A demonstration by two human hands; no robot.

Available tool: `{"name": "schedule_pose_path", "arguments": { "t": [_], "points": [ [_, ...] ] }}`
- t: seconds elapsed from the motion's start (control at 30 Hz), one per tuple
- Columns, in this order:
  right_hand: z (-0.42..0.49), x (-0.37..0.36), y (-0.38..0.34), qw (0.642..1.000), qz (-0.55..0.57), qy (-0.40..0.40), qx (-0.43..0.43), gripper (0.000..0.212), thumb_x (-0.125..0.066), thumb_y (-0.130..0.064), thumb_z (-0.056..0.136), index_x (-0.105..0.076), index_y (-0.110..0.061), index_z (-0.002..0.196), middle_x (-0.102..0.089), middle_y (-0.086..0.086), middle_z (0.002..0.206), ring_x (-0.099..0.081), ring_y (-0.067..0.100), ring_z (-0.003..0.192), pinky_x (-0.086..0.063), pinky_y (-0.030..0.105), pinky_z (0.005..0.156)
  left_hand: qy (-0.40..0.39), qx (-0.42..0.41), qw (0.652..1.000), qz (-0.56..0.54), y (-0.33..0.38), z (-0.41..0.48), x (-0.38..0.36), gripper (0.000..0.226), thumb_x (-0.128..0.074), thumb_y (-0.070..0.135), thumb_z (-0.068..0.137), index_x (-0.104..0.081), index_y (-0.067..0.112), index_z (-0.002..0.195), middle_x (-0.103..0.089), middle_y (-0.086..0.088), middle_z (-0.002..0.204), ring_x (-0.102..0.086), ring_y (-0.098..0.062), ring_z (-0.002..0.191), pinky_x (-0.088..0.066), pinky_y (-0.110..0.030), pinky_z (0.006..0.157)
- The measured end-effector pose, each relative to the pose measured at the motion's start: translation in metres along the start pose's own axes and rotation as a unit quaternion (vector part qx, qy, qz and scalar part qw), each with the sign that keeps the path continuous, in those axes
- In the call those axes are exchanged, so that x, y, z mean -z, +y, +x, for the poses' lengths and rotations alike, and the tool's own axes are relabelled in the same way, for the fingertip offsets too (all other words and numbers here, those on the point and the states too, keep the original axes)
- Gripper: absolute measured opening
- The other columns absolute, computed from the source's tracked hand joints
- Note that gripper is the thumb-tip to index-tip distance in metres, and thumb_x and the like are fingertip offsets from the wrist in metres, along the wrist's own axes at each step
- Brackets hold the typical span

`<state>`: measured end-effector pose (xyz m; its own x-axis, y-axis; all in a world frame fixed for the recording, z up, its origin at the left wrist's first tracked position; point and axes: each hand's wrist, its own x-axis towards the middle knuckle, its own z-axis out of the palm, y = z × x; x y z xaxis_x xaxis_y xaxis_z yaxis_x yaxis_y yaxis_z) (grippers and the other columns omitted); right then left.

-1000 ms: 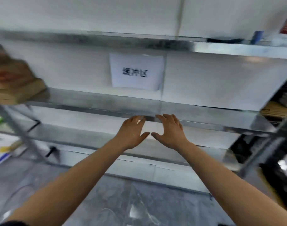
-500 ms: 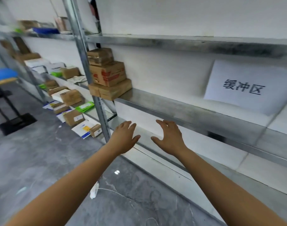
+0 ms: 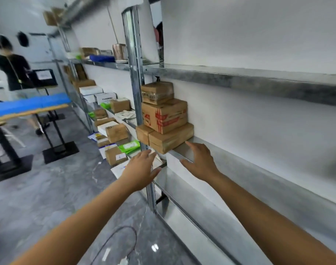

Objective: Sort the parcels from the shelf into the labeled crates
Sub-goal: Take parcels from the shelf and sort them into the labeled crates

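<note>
Your metal shelf (image 3: pixel 239 165) runs along the white wall, and the stack of cardboard parcels (image 3: pixel 164 115) sits at its left end, against the upright post (image 3: pixel 135 73). Both hands are spread, apart and empty: your left hand (image 3: pixel 142 169) just below the stack, your right hand (image 3: pixel 200 159) beside the bottom box (image 3: pixel 171 139).

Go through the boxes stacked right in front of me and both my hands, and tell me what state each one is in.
left hand, open, empty, stretched toward the shelf.
right hand, open, empty, fingertips by the bottom box; contact unclear.
top box, closed, taped, on the red-printed box.
red-printed box, closed, upright, on the bottom box.
bottom box, closed, flat at the shelf's front edge.
</note>
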<state>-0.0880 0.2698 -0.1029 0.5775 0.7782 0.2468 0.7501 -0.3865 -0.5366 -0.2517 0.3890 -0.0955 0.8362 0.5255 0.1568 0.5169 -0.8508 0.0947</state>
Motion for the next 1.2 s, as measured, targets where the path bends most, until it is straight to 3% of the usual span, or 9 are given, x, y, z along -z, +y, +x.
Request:
{"name": "schedule_pose_path", "arguments": {
  "t": [0.07,0.23,0.37,0.47,0.67,0.87,1.03,1.1,1.2],
  "points": [
    [0.036,-0.011,0.0,1.0,0.03,-0.005,0.003,0.066,-0.06,-0.035,0.088,-0.031,-0.018,0.145,-0.039,0.008,0.145,-0.029,0.028,0.136,-0.028,0.04,0.11,0.015,0.012,1.0,-0.01,-0.018,0.018,-0.005,0.059,-0.041,0.042,0.095,-0.026,0.014,0.145,-0.027,-0.008,0.15,-0.028,-0.025,0.137,-0.026,-0.034,0.109],
    [0.089,-0.033,-0.011,0.988,0.149,-0.025,-0.038,0.064,-0.064,-0.029,0.086,-0.035,-0.018,0.143,-0.04,0.009,0.144,-0.035,0.025,0.134,-0.032,0.038,0.109,-0.045,0.052,0.996,-0.053,-0.061,0.055,-0.018,0.059,-0.045,0.04,0.094,-0.03,0.011,0.143,-0.03,-0.011,0.149,-0.033,-0.026,0.134,-0.031,-0.035,0.109],
    [0.134,-0.031,-0.017,0.986,0.158,0.0,-0.043,0.059,-0.061,-0.024,0.088,-0.038,-0.016,0.142,-0.041,0.008,0.143,-0.039,0.021,0.132,-0.032,0.03,0.105,0.019,0.115,0.979,-0.17,-0.078,0.11,-0.015,0.054,-0.045,0.035,0.095,-0.035,0.008,0.141,-0.035,-0.015,0.145,-0.043,-0.03,0.126,-0.034,-0.035,0.103],
    [0.168,-0.027,-0.02,0.988,0.141,0.003,-0.058,0.057,-0.06,-0.026,0.09,-0.037,-0.02,0.142,-0.042,0.005,0.144,-0.04,0.021,0.132,-0.035,0.029,0.103,0.045,0.1,0.974,-0.197,-0.091,0.162,-0.009,0.052,-0.046,0.033,0.095,-0.035,0.012,0.141,-0.033,-0.013,0.146,-0.041,-0.028,0.129,-0.035,-0.034,0.103],
    [0.255,-0.031,-0.051,0.987,0.132,0.025,-0.082,0.058,-0.058,-0.033,0.09,-0.034,-0.028,0.142,-0.04,0.003,0.146,-0.038,0.022,0.134,-0.033,0.047,0.11,0.06,0.058,0.976,-0.199,-0.148,0.25,0.016,0.054,-0.045,0.036,0.095,-0.035,0.009,0.14,-0.036,-0.016,0.142,-0.04,-0.032,0.127,-0.035,-0.037,0.103],
    [0.326,-0.044,-0.082,0.986,0.13,0.054,-0.083,0.062,-0.055,-0.033,0.092,-0.025,-0.028,0.147,-0.033,0.005,0.151,-0.032,0.023,0.138,-0.031,0.039,0.112,0.083,-0.012,0.976,-0.201,-0.182,0.329,0.031,0.061,-0.047,0.032,0.095,-0.023,0.007,0.146,-0.033,-0.019,0.142,-0.034,-0.034,0.131,-0.031,-0.037,0.106],
    [0.367,-0.053,-0.096,0.986,0.119,0.031,-0.112,0.065,-0.05,-0.04,0.094,-0.015,-0.033,0.149,-0.028,0.004,0.154,-0.03,0.025,0.139,-0.029,0.036,0.11,0.044,0.005,0.967,-0.25,-0.2,0.378,0.034,0.061,-0.044,0.035,0.096,-0.021,0.008,0.145,-0.037,-0.023,0.137,-0.039,-0.039,0.125,-0.035,-0.04,0.101],
    [0.377,-0.054,-0.098,0.981,0.141,0.042,-0.127,0.057,-0.049,-0.038,0.095,-0.024,-0.03,0.146,-0.035,0.005,0.149,-0.038,0.026,0.134,-0.035,0.033,0.104,0.031,0.011,0.955,-0.293,-0.205,0.394,0.032,0.059,-0.045,0.039,0.094,-0.027,0.008,0.141,-0.043,-0.021,0.134,-0.044,-0.038,0.121,-0.038,-0.04,0.096],
    [0.381,-0.055,-0.102,0.975,0.167,0.069,-0.133,0.041,-0.047,-0.034,0.096,-0.037,-0.025,0.135,-0.05,0.006,0.134,-0.052,0.023,0.113,-0.037,0.024,0.083,0.06,0.012,0.923,-0.381,-0.208,0.404,0.028,0.05,-0.049,0.041,0.092,-0.04,0.01,0.13,-0.054,-0.015,0.123,-0.053,-0.031,0.111,-0.041,-0.035,0.089]
  ]
}}
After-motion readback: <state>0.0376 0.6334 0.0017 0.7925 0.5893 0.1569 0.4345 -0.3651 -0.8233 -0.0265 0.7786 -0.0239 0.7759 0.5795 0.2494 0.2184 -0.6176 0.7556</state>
